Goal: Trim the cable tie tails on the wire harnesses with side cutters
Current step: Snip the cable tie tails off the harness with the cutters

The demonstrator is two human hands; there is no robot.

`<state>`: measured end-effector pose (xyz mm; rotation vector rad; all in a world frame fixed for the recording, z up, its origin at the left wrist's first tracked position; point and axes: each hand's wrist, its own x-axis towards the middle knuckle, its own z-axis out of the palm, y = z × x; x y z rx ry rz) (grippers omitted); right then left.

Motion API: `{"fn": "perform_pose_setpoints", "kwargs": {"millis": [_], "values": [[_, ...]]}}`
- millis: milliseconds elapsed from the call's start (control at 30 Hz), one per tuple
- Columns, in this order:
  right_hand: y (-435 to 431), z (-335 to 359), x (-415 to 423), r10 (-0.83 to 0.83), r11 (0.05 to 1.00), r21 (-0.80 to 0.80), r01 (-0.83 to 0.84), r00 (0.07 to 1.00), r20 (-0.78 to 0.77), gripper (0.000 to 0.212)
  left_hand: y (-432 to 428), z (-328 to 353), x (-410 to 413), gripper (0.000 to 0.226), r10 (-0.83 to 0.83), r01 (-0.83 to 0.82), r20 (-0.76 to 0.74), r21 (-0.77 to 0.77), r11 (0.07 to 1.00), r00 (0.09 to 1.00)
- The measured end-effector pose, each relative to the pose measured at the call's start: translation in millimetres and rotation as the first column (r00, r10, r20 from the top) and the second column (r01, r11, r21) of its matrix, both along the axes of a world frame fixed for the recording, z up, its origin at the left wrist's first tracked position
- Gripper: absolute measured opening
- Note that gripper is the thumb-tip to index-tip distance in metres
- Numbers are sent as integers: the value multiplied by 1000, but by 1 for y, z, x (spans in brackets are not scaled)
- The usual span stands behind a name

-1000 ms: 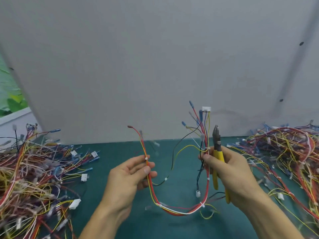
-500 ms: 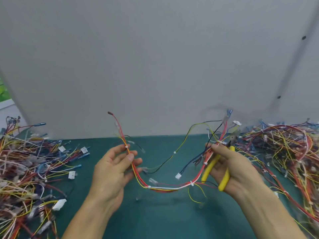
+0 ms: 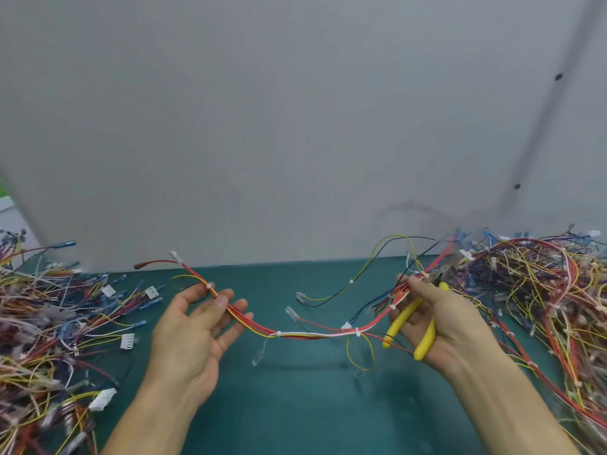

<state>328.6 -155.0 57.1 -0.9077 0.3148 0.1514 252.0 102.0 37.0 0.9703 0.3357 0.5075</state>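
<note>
- Your left hand [image 3: 193, 326] lies palm up, fingers loose, thumb lightly pinching one end of the wire harness [image 3: 315, 335].
- The harness sags between both hands, above the green mat [image 3: 295, 408].
- Your right hand [image 3: 440, 323] grips the yellow-handled side cutters [image 3: 402, 323] in its palm, fingertips pinching the harness's other end.
- Heaps of harnesses [image 3: 42, 323] flank both hands.

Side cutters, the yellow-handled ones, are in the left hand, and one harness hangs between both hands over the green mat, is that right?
Not quite: the head view shows the yellow-handled side cutters in the right hand, not the left hand. One harness does hang between both hands over the green mat.
</note>
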Motion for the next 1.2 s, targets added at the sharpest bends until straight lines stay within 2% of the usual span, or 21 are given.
{"fn": "perform_pose_setpoints", "kwargs": {"millis": [200, 233, 300, 333, 433, 567, 667, 733, 833, 933, 1100, 1200], "values": [[1, 2, -11, 23, 935, -350, 60, 973, 230, 16, -7, -4, 0, 19, 8, 3, -101, 110, 994, 995], [2, 1, -13, 42, 885, -457, 94, 959, 280, 15, -9, -5, 0, 19, 7, 11, -124, 141, 990, 992], [7, 0, -18, 133, 721, -675, 156, 925, 356, 13, -16, -5, -1, 21, -17, 44, -149, 176, 983, 989], [11, 0, -21, 189, 658, -735, 161, 910, 369, 11, -21, -5, -1, 21, -39, 67, -152, 188, 980, 988], [29, -5, -31, 323, 548, -826, 133, 877, 356, 10, -40, -5, -3, 22, -126, 158, -150, 227, 961, 981], [47, -12, -41, 362, 477, -870, 128, 873, 327, 16, -61, -4, -7, 22, -234, 265, -145, 255, 930, 961], [50, -11, -45, 416, 528, -849, 36, 860, 295, 18, -64, -3, -9, 20, -251, 286, -158, 262, 922, 955], [50, -8, -49, 516, 567, -820, -78, 810, 279, 24, -65, -2, -10, 18, -247, 284, -165, 261, 923, 955], [55, -9, -56, 608, 549, -823, -145, 745, 274, 33, -67, -1, -11, 18, -241, 287, -186, 279, 916, 952], [55, -11, -53, 521, 542, -840, -28, 795, 310, 21, -65, 0, -12, 17, -227, 276, -184, 312, 909, 956], [26, 1, -42, 258, 536, -820, 200, 887, 384, 12, -58, 0, -9, 27, -107, 151, -165, 283, 947, 980], [-7, 28, -36, 241, 461, -846, 269, 879, 411, 10, -56, -2, -9, 32, -96, 147, -189, 280, 949, 977]]}}
